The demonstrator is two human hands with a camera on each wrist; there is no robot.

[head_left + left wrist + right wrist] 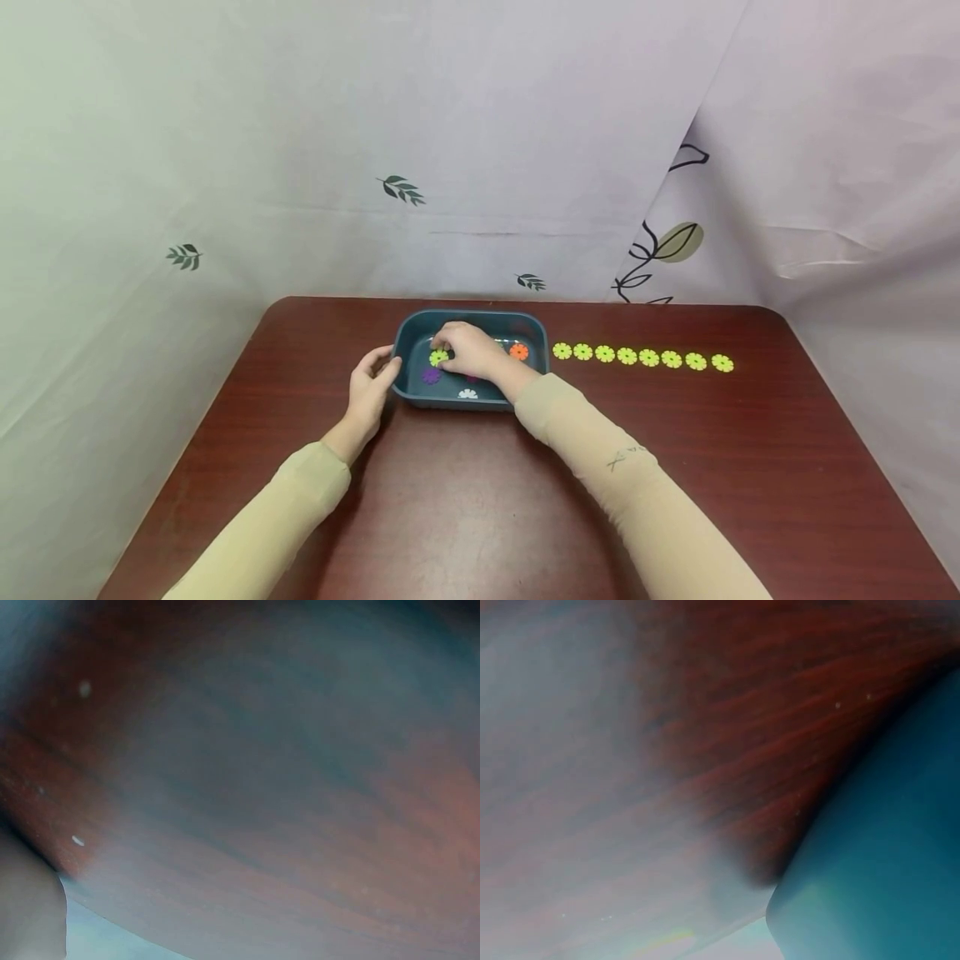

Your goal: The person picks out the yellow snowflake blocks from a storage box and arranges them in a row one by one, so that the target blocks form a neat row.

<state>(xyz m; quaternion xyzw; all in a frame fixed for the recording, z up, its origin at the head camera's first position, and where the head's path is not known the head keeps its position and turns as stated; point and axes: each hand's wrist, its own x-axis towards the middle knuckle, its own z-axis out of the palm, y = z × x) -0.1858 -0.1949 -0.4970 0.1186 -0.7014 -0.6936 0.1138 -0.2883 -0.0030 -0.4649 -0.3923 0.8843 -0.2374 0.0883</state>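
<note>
In the head view my left hand (370,387) holds the left end of a dark blue tray (472,403), its thumb at the rim. My right hand (471,352) reaches down into that tray, thumb and fingers curled about a yellow-green flower-shaped disc (438,358). Close by in the tray lie a purple flower disc (431,377), a white one (468,393) and an orange one (519,352). Part of a dark pink disc (472,378) shows under the right hand. The right wrist view catches the tray's blue outer wall (877,825); the left wrist view is mostly blurred tabletop.
To the right of the tray, several yellow-green flower discs (627,356) form a row on the reddish-brown table (465,500). A pale cloth wall (480,150) with leaf prints stands behind the table's far edge and along both sides.
</note>
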